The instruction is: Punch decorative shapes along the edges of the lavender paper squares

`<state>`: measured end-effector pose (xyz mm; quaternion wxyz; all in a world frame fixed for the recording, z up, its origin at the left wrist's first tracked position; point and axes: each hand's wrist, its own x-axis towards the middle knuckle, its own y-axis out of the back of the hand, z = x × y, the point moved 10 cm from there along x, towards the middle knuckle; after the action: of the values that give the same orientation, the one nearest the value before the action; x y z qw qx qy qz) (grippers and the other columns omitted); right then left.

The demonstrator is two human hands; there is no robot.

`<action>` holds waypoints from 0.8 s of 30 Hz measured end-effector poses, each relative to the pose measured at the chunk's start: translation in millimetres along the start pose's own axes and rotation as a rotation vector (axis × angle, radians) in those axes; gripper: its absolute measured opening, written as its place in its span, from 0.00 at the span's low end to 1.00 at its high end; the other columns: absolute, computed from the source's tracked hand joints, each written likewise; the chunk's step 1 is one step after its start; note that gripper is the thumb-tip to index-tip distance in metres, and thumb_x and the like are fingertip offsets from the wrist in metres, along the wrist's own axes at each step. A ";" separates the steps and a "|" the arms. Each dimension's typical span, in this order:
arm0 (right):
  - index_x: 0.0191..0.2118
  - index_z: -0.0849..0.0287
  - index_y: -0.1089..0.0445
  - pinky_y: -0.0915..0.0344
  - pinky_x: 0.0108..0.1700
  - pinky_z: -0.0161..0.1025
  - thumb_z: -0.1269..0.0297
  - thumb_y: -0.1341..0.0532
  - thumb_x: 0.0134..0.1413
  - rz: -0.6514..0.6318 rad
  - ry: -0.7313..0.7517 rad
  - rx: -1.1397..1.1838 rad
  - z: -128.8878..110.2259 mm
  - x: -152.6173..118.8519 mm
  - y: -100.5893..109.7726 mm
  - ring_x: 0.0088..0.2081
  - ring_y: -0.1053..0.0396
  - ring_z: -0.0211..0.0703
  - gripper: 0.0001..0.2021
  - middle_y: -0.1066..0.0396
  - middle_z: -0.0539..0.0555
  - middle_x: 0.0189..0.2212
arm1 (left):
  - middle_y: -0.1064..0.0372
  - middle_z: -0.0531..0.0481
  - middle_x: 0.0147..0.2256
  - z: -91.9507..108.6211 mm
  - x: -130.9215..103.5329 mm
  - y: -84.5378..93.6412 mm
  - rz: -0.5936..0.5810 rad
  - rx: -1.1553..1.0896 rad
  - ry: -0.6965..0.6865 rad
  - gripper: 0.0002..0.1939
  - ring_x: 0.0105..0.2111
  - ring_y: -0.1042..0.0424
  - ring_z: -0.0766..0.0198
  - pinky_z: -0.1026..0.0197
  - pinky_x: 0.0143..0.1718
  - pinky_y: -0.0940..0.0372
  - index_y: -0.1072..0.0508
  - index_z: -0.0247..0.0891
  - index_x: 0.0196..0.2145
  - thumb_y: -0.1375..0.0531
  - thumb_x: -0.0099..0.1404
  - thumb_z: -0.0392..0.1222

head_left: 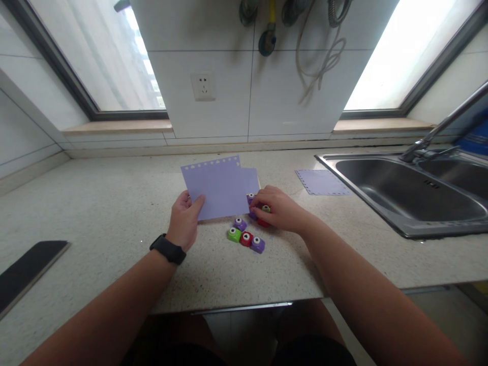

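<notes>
My left hand [184, 216] pinches the lower left corner of a purple sheet of paper [217, 190], thumb on top. Punched cut-outs run along the sheet's far edge. Another purple sheet [250, 178] lies partly under or behind it. My right hand [278, 208] curls its fingers around a purple craft punch [250, 197] by the paper's right edge; the fingers partly hide it and the neighbouring punches. Nearer me sit a purple punch [240, 223], a green punch [234, 234], a red punch [246, 238] and another purple punch [257, 244].
A purple sheet [322, 182] with punched edges lies on the countertop [114, 218] by the steel sink [381, 190]. A dark flat object [30, 269] rests at the left. Behind the counter is a tiled wall with a socket [203, 87].
</notes>
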<state>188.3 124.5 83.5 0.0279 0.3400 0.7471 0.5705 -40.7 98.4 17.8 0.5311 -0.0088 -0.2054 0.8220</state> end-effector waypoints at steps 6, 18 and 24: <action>0.37 0.55 0.24 0.40 0.48 0.44 0.67 0.39 0.65 -0.002 -0.002 -0.001 0.5 0.0 0.0 0.41 0.31 0.47 0.06 0.23 0.53 0.35 | 0.20 0.43 0.46 -1.0 0.7 0.7 -0.005 0.006 -0.014 0.18 0.46 0.21 0.54 0.46 0.57 0.31 0.23 0.38 0.47 0.29 0.60 0.43; 0.34 0.55 0.27 0.40 0.47 0.44 0.65 0.38 0.65 -0.023 0.082 0.087 -17.5 -1.1 -0.3 0.38 0.32 0.45 0.07 0.26 0.51 0.32 | 0.20 0.43 0.47 0.6 0.0 0.2 -0.003 0.015 -0.019 0.18 0.46 0.21 0.54 0.46 0.57 0.32 0.23 0.38 0.47 0.29 0.60 0.43; 0.35 0.57 0.25 0.40 0.46 0.43 0.64 0.38 0.67 -0.077 0.108 0.073 -30.2 1.2 -9.4 0.39 0.32 0.45 0.08 0.26 0.53 0.32 | 0.20 0.43 0.48 0.9 0.4 2.5 0.014 0.005 -0.029 0.17 0.46 0.21 0.54 0.47 0.57 0.32 0.24 0.39 0.47 0.29 0.61 0.43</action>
<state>169.9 98.9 86.2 -0.0030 0.2805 0.7804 0.5588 -43.3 97.6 17.9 0.5223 0.0029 -0.2107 0.8263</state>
